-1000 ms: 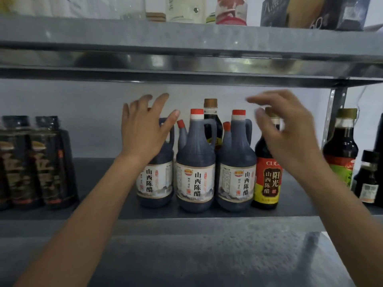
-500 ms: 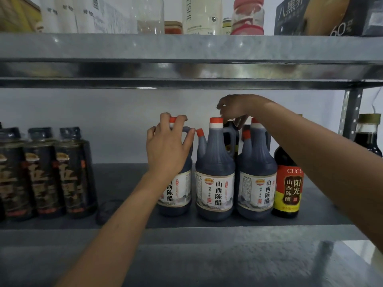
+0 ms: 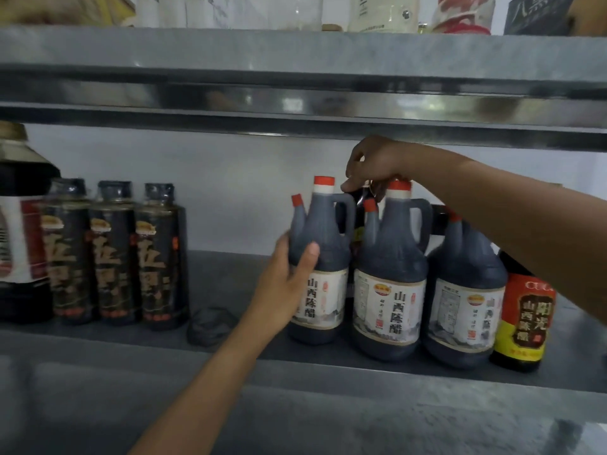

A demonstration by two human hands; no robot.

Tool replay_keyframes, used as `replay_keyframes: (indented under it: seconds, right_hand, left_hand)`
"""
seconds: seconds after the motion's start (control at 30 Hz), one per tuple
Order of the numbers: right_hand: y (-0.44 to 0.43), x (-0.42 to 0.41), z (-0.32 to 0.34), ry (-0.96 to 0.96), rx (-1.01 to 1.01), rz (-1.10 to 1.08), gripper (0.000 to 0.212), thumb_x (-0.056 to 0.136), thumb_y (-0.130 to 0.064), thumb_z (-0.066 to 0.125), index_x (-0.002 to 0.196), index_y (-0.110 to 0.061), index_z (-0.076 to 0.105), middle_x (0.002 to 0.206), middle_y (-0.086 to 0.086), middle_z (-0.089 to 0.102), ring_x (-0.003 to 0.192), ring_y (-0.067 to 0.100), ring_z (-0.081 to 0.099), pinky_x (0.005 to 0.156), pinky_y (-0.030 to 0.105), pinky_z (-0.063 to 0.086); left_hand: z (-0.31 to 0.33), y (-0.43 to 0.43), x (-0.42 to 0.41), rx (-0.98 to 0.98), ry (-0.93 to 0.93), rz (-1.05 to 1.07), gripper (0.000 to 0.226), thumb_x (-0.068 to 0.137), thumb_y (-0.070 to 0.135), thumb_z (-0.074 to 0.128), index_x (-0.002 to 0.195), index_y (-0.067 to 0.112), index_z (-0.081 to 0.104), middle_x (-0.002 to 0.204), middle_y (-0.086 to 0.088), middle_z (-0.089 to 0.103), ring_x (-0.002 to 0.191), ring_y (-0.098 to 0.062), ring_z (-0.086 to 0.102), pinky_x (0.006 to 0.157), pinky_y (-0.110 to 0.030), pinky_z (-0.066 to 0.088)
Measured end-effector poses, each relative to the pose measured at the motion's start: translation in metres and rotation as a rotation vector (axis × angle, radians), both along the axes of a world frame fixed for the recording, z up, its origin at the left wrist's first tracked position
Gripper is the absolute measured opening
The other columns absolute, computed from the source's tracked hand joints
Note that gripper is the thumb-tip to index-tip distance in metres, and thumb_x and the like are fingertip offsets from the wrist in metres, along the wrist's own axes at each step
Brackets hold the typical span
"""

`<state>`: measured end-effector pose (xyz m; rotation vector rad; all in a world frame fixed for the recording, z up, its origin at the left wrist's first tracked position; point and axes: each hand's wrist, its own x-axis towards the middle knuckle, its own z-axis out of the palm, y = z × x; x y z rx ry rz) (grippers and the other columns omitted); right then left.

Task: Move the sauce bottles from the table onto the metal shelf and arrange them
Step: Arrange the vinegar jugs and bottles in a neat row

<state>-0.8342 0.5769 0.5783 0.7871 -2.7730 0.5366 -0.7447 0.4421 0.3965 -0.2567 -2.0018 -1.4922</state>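
Grey metal shelf (image 3: 230, 280) against a white wall (image 3: 230, 178): sauce bottles shelved, arranging under way.

Three dark jug-shaped vinegar bottles with red caps stand in a row near the shelf's front edge: left jug (image 3: 323, 251), middle jug (image 3: 391, 290), right jug (image 3: 466, 307). A round red-and-yellow-labelled bottle (image 3: 522, 320) stands just to their right. The left hand (image 3: 285, 287) grips the left jug's body, thumb and fingers wrapped round it. The right hand (image 3: 377, 165) reaches over the row, its curled fingers pinching the top of a dark bottle at the back (image 3: 359, 233). Judgement: transfer largely done, spacing and alignment left. No worktop is in view, so any remaining bottles cannot be confirmed. Three tall black bottles (image 3: 115, 254) stand at far left, and an upper shelf (image 3: 295, 50) carries cartons.
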Motion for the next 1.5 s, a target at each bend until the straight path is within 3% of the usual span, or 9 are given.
replay_keyframes:
  seconds: [0.2, 0.33, 0.57, 0.7, 0.8, 1.0, 1.13, 1.4, 1.5]
  right_hand:
    - [-0.06, 0.003, 0.003, -0.03, -0.009, -0.012, 0.03, 0.083, -0.014, 0.07, 0.106, 0.004, 0.061, 0.096, 0.015, 0.064, 0.08, 0.029, 0.066, 0.057, 0.033, 0.058]
    - [-0.086, 0.007, 0.001, 0.01, 0.002, -0.005, 0.038, 0.077, -0.021, 0.077, 0.107, -0.001, 0.063, 0.104, 0.011, 0.064, 0.088, 0.025, 0.062, 0.067, 0.031, 0.054]
    - [-0.127, 0.031, 0.001, -0.049, -0.001, 0.06, 0.03, 0.079, -0.024, 0.075, 0.102, -0.011, 0.061, 0.104, 0.008, 0.06, 0.082, 0.027, 0.069, 0.07, 0.033, 0.059]
    - [-0.134, 0.057, 0.0, -0.061, -0.019, 0.072, 0.033, 0.079, -0.023, 0.074, 0.106, -0.009, 0.061, 0.097, 0.005, 0.062, 0.083, 0.024, 0.067, 0.067, 0.027, 0.06]
    - [-0.134, 0.08, -0.002, -0.008, -0.001, 0.047, 0.035, 0.081, -0.027, 0.072, 0.107, -0.007, 0.061, 0.091, 0.003, 0.062, 0.079, 0.023, 0.067, 0.065, 0.026, 0.059]
    - [-0.126, 0.12, -0.013, 0.198, -0.007, -0.1, 0.041, 0.079, -0.043, 0.07, 0.095, -0.006, 0.062, 0.086, 0.009, 0.067, 0.058, 0.019, 0.068, 0.05, 0.023, 0.054]
    - [-0.105, 0.138, -0.036, 0.383, -0.09, -0.149, 0.054, 0.08, -0.052, 0.064, 0.114, -0.013, 0.05, 0.099, 0.002, 0.06, 0.075, 0.015, 0.06, 0.065, 0.026, 0.051]
    - [0.004, 0.182, -0.153, -0.034, -0.668, 0.041, 0.092, 0.074, -0.01, 0.076, 0.141, -0.036, 0.02, 0.112, -0.011, 0.058, 0.091, -0.004, 0.064, 0.067, 0.014, 0.054]
    - [0.062, 0.188, -0.17, -0.058, -0.877, -0.075, 0.075, 0.063, -0.015, 0.08, 0.128, -0.03, 0.046, 0.104, -0.006, 0.069, 0.088, 0.006, 0.069, 0.074, 0.029, 0.059]
  left_hand:
    - [-0.038, -0.032, 0.017, -0.314, -0.154, -0.06, 0.037, 0.089, 0.046, 0.056, 0.123, 0.039, 0.045, 0.119, 0.021, 0.06, 0.109, 0.002, 0.057, 0.092, -0.026, 0.048]
    - [-0.056, -0.067, 0.033, -0.584, -0.206, 0.17, 0.064, 0.091, 0.051, 0.05, 0.146, 0.033, 0.023, 0.147, 0.013, 0.035, 0.133, -0.007, 0.036, 0.104, -0.023, 0.034]
    - [-0.053, -0.11, 0.045, -0.432, -0.215, 0.187, 0.095, 0.09, 0.043, 0.057, 0.147, 0.03, -0.018, 0.159, 0.009, -0.006, 0.146, -0.009, 0.0, 0.114, -0.023, 0.013]
    - [-0.05, -0.117, 0.05, -0.387, -0.221, 0.076, 0.101, 0.086, 0.042, 0.063, 0.149, 0.027, -0.014, 0.159, 0.009, 0.002, 0.145, -0.009, 0.008, 0.112, -0.023, 0.015]
    - [-0.044, -0.111, 0.055, -0.288, -0.148, -0.046, 0.081, 0.084, 0.035, 0.068, 0.146, 0.028, 0.017, 0.134, 0.022, 0.034, 0.123, 0.004, 0.034, 0.101, -0.008, 0.028]
    - [-0.039, -0.105, 0.048, -0.048, -0.186, -0.117, 0.058, 0.08, 0.028, 0.073, 0.131, 0.02, 0.046, 0.112, 0.011, 0.058, 0.103, -0.006, 0.056, 0.081, -0.02, 0.043]
    - [-0.042, -0.094, 0.057, 0.052, -0.134, -0.152, 0.035, 0.073, 0.023, 0.078, 0.104, 0.024, 0.061, 0.095, 0.011, 0.067, 0.093, -0.01, 0.065, 0.077, -0.025, 0.052]
    - [-0.053, -0.005, 0.076, 0.128, -0.019, -0.386, 0.026, 0.074, 0.014, 0.077, 0.089, 0.03, 0.063, 0.077, 0.021, 0.071, 0.077, 0.003, 0.067, 0.066, -0.012, 0.049]
    - [-0.059, 0.045, 0.075, 0.024, -0.011, -0.428, 0.026, 0.074, 0.022, 0.079, 0.091, 0.034, 0.064, 0.089, 0.014, 0.072, 0.085, -0.003, 0.068, 0.077, -0.026, 0.055]
